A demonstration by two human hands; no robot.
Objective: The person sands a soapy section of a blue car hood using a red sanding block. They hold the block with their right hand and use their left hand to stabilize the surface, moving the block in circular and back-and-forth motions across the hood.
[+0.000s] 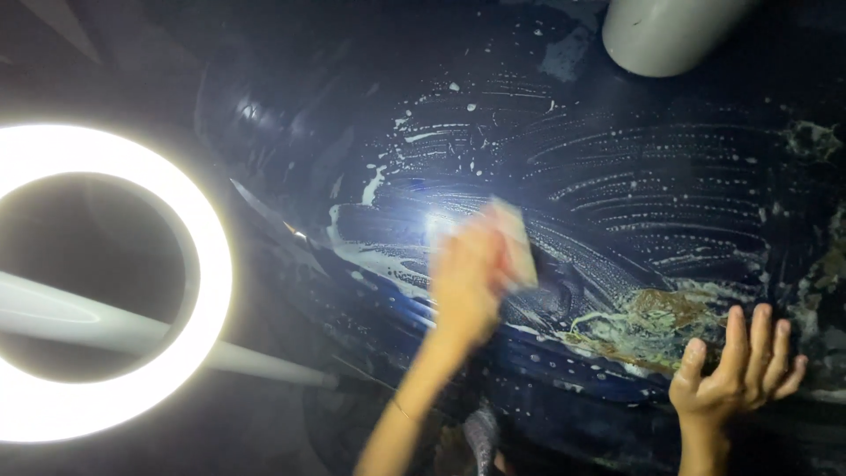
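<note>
At the far left of the frame a ring light (106, 282) glowed bright white, its pale stand arm (132, 330) running across the ring and out toward the lower middle of the picture. To the right of it spread the big dark blue curved surface (617, 176), glossy and wet, streaked with white soap suds (617, 189) in sweeping arcs across the middle and upper right of the frame. Near the centre my left hand (467, 282) was raised against that surface, blurred, its fingers closed around a pale rectangular sponge (515, 242) that lay pressed on the soapy blue, just beside a bright glare of reflected light. My left forearm ran down from it to the bottom edge of the frame. Right of the sponge, in the lower right, a brownish, scummy patch of grime (652, 322) sat on the surface among the foam. Just below and to the right of that patch my right hand (736, 375) was held wide, fingers spread and pointing up, palm flat on the dark surface and holding nothing. At the top right corner of the frame a pale grey rounded object (661, 31) jutted in; I could not tell what it was.
</note>
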